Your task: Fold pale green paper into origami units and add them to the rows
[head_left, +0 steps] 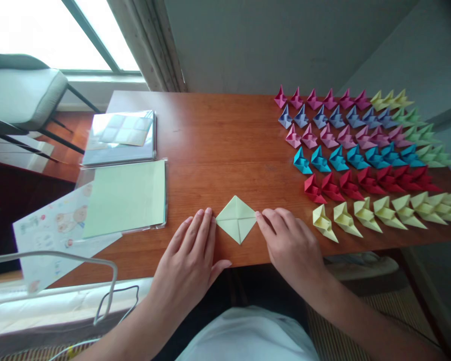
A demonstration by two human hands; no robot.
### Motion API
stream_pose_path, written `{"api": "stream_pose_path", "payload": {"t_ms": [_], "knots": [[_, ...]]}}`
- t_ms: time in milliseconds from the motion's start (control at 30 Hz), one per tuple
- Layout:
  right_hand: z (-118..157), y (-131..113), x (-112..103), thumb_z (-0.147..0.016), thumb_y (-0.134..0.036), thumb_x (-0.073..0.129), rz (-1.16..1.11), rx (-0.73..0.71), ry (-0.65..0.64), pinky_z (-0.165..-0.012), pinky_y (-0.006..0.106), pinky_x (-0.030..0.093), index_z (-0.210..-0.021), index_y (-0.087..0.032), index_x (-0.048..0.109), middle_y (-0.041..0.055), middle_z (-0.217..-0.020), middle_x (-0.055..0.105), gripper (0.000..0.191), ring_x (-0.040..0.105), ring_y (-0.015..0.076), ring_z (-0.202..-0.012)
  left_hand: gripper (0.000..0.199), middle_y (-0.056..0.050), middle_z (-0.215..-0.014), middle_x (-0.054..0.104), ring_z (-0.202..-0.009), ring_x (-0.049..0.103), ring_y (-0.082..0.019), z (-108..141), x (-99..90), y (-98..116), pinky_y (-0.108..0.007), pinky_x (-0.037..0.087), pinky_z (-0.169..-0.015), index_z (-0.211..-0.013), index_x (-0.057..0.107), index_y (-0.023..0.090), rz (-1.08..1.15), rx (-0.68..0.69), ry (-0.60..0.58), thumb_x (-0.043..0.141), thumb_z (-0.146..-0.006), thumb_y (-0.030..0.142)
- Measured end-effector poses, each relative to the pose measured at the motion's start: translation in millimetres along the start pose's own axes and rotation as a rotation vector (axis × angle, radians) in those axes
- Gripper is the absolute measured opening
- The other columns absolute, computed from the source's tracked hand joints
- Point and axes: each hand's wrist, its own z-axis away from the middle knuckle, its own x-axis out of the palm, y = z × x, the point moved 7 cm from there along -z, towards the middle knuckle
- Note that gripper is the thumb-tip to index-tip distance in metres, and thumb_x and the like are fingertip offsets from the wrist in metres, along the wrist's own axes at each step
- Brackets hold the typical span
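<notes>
A pale green folded paper (pixel 236 219) lies flat on the wooden table (pixel 218 145) as a diamond, with crease lines crossing at its middle. My left hand (pixel 191 245) rests flat beside its left corner, fingers stretched out and thumb apart. At the right corner is my right hand (pixel 289 238), its fingers curled and the index fingertip and thumb closed on the paper's tip. To the right stand rows of folded paper boats, among them pale yellow ones (pixel 344 219), red ones (pixel 331 187) and blue ones (pixel 338 159).
Left on the table lie a stack of green paper sheets (pixel 130 198), a plastic-wrapped pack (pixel 116 150) and a printed sheet (pixel 65 220). A white cable (pixel 78 258) hangs at lower left. A chair (pixel 26 95) stands by the window, near a curtain (pixel 150 45).
</notes>
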Motion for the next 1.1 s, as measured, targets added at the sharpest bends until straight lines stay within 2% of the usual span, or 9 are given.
{"api": "stream_pose_path", "payload": {"t_ms": [167,300,400,500,567,733,833,967,1100], "knots": [[-7.8,12.7,1.4,-0.096,-0.007,0.052,-0.189,0.020,0.012,-0.082,0.039,0.051,-0.120,-0.013,0.069,0.0106,-0.110,0.071,0.030,0.060,0.0263,-0.101,0.065,-0.022,-0.146,0.056,-0.134,0.053,-0.037,-6.1,-8.8,-10.5,-0.047,0.040,-0.111,-0.137,0.055,-0.002,0.072,0.003,0.084,0.046,-0.100,0.050],[-18.1,31.8,8.4,-0.091,-0.004,0.056,-0.557,0.094,0.005,-0.082,0.035,0.054,-0.103,-0.019,0.073,0.0068,-0.099,0.069,0.026,0.061,0.0223,-0.095,0.039,-0.015,-0.131,0.068,-0.119,0.063,-0.032,-18.4,-13.7,-22.8,-0.043,0.048,-0.098,-0.126,0.062,0.008,0.138,-0.107,0.174,0.052,-0.099,0.033],[-24.0,39.0,13.3,-0.090,-0.007,0.057,-0.654,0.187,0.023,-0.082,0.036,0.053,-0.097,-0.020,0.071,0.0057,-0.095,0.068,0.020,0.061,0.0218,-0.091,0.029,-0.011,-0.122,0.071,-0.108,0.066,-0.030,-29.8,-13.5,-23.0,-0.041,0.051,-0.090,-0.120,0.063,0.013,0.164,-0.154,0.210,0.055,-0.096,0.027],[-26.6,35.4,17.3,-0.092,-0.021,0.064,-0.658,0.263,0.029,-0.086,0.040,0.052,-0.102,-0.019,0.068,0.0067,-0.098,0.067,0.011,0.060,0.0240,-0.093,0.031,-0.011,-0.120,0.071,-0.104,0.066,-0.029,-40.8,-9.9,-20.5,-0.041,0.052,-0.087,-0.123,0.061,0.014,0.210,-0.176,0.211,0.055,-0.095,0.025],[-27.6,30.4,19.2,-0.090,-0.027,0.068,-0.666,0.289,0.030,-0.088,0.042,0.052,-0.105,-0.019,0.066,0.0077,-0.102,0.066,0.017,0.060,0.0254,-0.096,0.034,-0.012,-0.121,0.070,-0.105,0.065,-0.029,-46.1,-7.1,-20.5,-0.042,0.053,-0.088,-0.126,0.059,0.014,0.267,-0.190,0.208,0.056,-0.094,0.025],[-30.5,27.6,21.0,-0.089,-0.016,0.066,-0.724,0.328,0.039,-0.091,0.042,0.050,-0.091,-0.021,0.063,0.0068,-0.102,0.065,0.006,0.059,0.0250,-0.099,0.038,-0.011,-0.127,0.067,-0.109,0.064,-0.028,-51.2,0.9,-24.0,-0.043,0.053,-0.093,-0.131,0.056,0.017,0.410,-0.208,0.165,0.057,-0.093,0.024],[-32.2,30.2,18.8,-0.089,-0.011,0.063,-0.808,0.331,0.039,-0.091,0.041,0.049,-0.084,-0.022,0.060,0.0057,-0.101,0.065,0.012,0.060,0.0237,-0.100,0.037,-0.011,-0.132,0.064,-0.115,0.063,-0.028,-51.2,3.2,-27.1,-0.043,0.053,-0.097,-0.131,0.055,0.018,0.470,-0.217,0.153,0.057,-0.095,0.026],[-33.5,30.7,10.3,-0.090,-0.010,0.059,-0.899,0.316,0.029,-0.091,0.039,0.050,-0.086,-0.023,0.058,0.0062,-0.109,0.066,0.013,0.062,0.0233,-0.104,0.040,-0.010,-0.136,0.062,-0.121,0.061,-0.027,-51.5,3.0,-31.8,-0.043,0.052,-0.101,-0.133,0.054,0.021,0.545,-0.245,0.130,0.059,-0.094,0.029],[-34.6,30.9,-4.7,-0.093,-0.011,0.056,-0.987,0.300,0.056,-0.086,0.033,0.054,-0.089,-0.023,0.057,0.0051,-0.114,0.069,0.013,0.067,0.0192,-0.100,0.048,-0.010,-0.140,0.059,-0.122,0.061,-0.028,-53.8,2.4,-33.8,-0.043,0.053,-0.101,-0.137,0.050,0.023,0.641,-0.251,0.072,0.063,-0.092,0.033]]}}
